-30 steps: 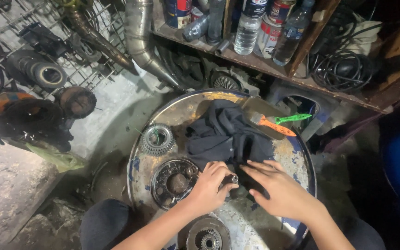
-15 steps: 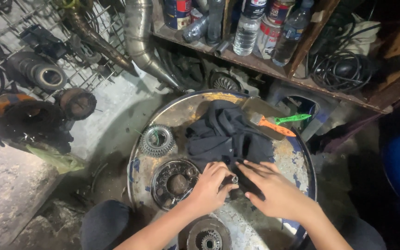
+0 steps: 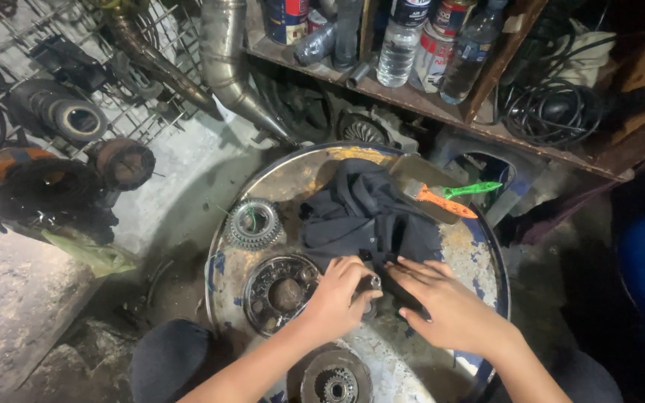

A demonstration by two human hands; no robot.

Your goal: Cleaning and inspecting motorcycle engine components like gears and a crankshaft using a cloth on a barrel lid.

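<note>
I look down at a round drum top (image 3: 304,175) used as a work surface. My left hand (image 3: 337,295) is closed around a small metal part (image 3: 374,283) at the near edge of a dark crumpled cloth (image 3: 363,216). My right hand (image 3: 442,302) lies flat on the cloth just to the right, fingers spread and pointing left toward the part. A toothed gear ring (image 3: 254,223) and a round clutch plate (image 3: 281,291) lie left of my hands. Another round geared part (image 3: 335,384) sits near my lap.
A brush with an orange handle (image 3: 434,198) and a green tool (image 3: 474,189) rest at the drum's far right. A wooden shelf (image 3: 412,97) behind holds bottles and cans. Exhaust pipes (image 3: 225,60), a wire rack with parts and coiled cables (image 3: 554,112) surround the drum.
My right hand has slid slightly left along the cloth toward my left hand. The left hand stays closed on the small part in the same place.
</note>
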